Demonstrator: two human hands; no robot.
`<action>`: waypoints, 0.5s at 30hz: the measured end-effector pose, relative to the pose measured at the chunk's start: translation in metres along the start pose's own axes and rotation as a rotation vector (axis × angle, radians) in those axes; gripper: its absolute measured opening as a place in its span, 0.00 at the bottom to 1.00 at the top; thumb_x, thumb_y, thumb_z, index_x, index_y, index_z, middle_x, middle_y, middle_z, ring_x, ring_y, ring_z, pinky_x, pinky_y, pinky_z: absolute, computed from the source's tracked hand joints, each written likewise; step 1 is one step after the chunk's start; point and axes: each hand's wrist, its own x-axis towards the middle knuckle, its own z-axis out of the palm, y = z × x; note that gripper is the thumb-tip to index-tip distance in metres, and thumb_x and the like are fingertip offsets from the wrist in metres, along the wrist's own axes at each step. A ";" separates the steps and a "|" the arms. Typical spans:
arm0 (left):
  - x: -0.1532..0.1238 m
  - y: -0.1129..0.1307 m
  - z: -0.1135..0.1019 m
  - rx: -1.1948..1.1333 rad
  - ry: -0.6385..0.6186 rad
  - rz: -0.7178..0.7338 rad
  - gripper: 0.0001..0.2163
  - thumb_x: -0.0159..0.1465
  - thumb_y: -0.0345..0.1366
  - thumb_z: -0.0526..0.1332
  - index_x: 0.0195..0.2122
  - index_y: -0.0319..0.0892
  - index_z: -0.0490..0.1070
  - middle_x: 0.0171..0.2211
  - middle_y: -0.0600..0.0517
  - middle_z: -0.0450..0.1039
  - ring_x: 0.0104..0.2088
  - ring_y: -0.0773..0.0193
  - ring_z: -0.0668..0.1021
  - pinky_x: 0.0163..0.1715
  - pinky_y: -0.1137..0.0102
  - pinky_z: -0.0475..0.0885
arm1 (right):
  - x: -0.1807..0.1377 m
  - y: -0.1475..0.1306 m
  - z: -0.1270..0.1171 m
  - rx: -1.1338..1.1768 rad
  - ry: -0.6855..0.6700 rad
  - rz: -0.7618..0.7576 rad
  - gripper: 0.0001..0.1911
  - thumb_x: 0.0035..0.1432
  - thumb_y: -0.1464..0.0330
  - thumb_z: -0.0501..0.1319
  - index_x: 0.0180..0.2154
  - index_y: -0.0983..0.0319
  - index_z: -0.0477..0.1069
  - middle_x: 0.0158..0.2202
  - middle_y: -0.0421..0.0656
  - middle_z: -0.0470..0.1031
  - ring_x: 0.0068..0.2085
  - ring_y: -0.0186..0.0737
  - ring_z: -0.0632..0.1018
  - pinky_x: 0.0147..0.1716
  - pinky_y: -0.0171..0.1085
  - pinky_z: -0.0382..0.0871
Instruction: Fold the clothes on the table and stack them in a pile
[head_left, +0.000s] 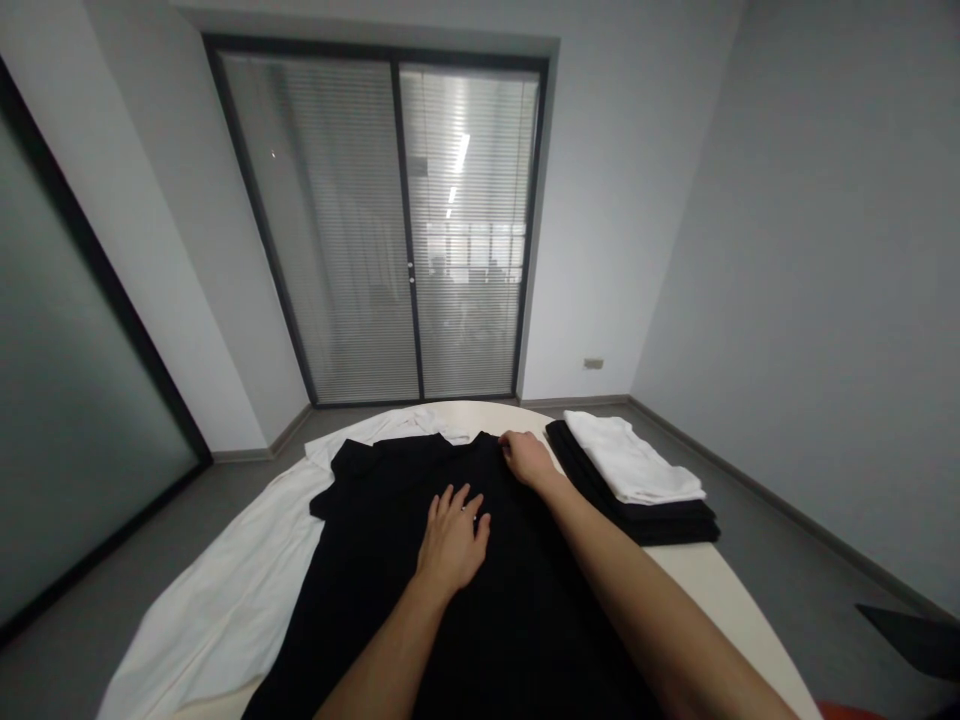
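Observation:
A black T-shirt [375, 570] lies spread over the table, its neck and shoulders at the far end. My left hand [452, 540] rests on the middle of the shirt with fingers spread, a ring showing on one of them. At the shirt's far right shoulder, my right hand [529, 460] has its fingers curled over the edge of the cloth; the fingertips are partly hidden. The shirt's right sleeve is not visible, and my right forearm covers part of that side.
A white garment [225, 580] lies loosely under and left of the shirt. Right of my hand, a folded white cloth [634, 460] sits on folded black clothes [675, 524]. The pale table [724, 600] has a rounded edge. Beyond stand glass doors with blinds [472, 320].

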 end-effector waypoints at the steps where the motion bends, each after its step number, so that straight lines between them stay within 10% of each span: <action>1: 0.000 0.000 0.000 -0.005 0.003 -0.005 0.22 0.71 0.43 0.48 0.62 0.45 0.69 0.66 0.50 0.62 0.68 0.49 0.60 0.67 0.51 0.53 | 0.010 -0.003 0.003 0.007 -0.003 0.016 0.17 0.67 0.70 0.52 0.52 0.60 0.74 0.50 0.50 0.78 0.52 0.46 0.75 0.49 0.39 0.66; 15: 0.003 0.001 -0.002 -0.074 0.036 -0.023 0.20 0.70 0.40 0.50 0.59 0.45 0.72 0.65 0.50 0.65 0.67 0.50 0.62 0.67 0.51 0.55 | 0.076 -0.014 0.039 0.050 -0.121 0.140 0.22 0.64 0.60 0.58 0.56 0.59 0.71 0.53 0.52 0.77 0.53 0.49 0.77 0.49 0.42 0.68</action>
